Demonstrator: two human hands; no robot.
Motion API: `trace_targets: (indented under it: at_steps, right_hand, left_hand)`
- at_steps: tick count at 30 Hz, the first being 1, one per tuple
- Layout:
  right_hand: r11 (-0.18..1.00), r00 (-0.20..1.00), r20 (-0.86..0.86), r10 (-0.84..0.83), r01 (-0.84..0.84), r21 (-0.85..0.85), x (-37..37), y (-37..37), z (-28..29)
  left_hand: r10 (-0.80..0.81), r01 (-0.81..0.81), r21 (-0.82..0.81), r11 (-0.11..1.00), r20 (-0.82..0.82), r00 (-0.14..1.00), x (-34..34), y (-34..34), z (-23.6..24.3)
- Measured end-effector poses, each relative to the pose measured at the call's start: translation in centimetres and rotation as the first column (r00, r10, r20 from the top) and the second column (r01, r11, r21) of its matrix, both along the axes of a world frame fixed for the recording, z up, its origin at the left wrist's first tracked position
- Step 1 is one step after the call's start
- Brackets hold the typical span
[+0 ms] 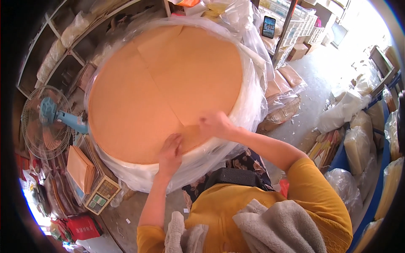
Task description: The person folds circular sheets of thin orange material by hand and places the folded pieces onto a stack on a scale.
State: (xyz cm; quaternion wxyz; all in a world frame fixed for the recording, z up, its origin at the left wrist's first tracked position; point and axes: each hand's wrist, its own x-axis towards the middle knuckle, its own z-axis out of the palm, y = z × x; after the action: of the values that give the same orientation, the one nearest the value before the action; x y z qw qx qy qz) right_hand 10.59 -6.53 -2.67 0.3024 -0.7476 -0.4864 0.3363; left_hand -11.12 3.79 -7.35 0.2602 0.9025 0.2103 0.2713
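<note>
A large round stack of orange-tan sheets [164, 76], creased across its face, rests in cloudy clear plastic wrapping [249, 97]. My left hand [171, 149] is over its near edge with fingers curled; what they hold, if anything, is hidden. My right hand [215, 124] is farther right and higher, at a folded part of the sheet beside the near-right rim. Its fingers are smeared by motion.
A fan [48, 120] stands left, above folded tan sheets [78, 166] and a scale [103, 194]. Shelving [59, 63] lines the back left. A phone [268, 27] hangs among crates back right. Bagged goods [358, 147] and boxes [297, 52] line the right.
</note>
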Motion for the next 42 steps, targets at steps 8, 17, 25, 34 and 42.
trace_targets:
  at_steps: [8,17,25,34,42]
  right_hand:
    - [0.846,0.501,0.864,-0.054,-0.436,0.306,4.7,0.6,-8.9]
    - [0.878,0.689,0.69,-0.222,-0.166,0.449,11.0,13.2,15.1]
    - [0.544,0.394,0.741,-0.544,-0.507,0.669,4.5,1.9,20.7]
    - [0.846,0.697,0.717,0.004,-0.385,0.369,6.7,-14.0,9.5]
    - [0.958,0.781,0.621,-0.067,-0.123,0.259,9.6,-20.3,2.6]
  left_hand:
    - [-0.218,0.233,0.078,0.969,-0.17,0.961,7.5,2.1,-2.2]
    - [-0.058,0.12,0.18,0.976,-0.317,0.947,7.9,1.2,-2.8]
    - [-0.042,0.113,0.189,0.975,-0.346,0.937,7.7,1.3,-2.8]
    - [0.382,-0.358,-0.138,0.923,0.238,0.893,6.4,5.7,-1.7]
    - [0.389,-0.36,0.267,0.894,-0.063,0.919,6.6,17.2,-2.3]
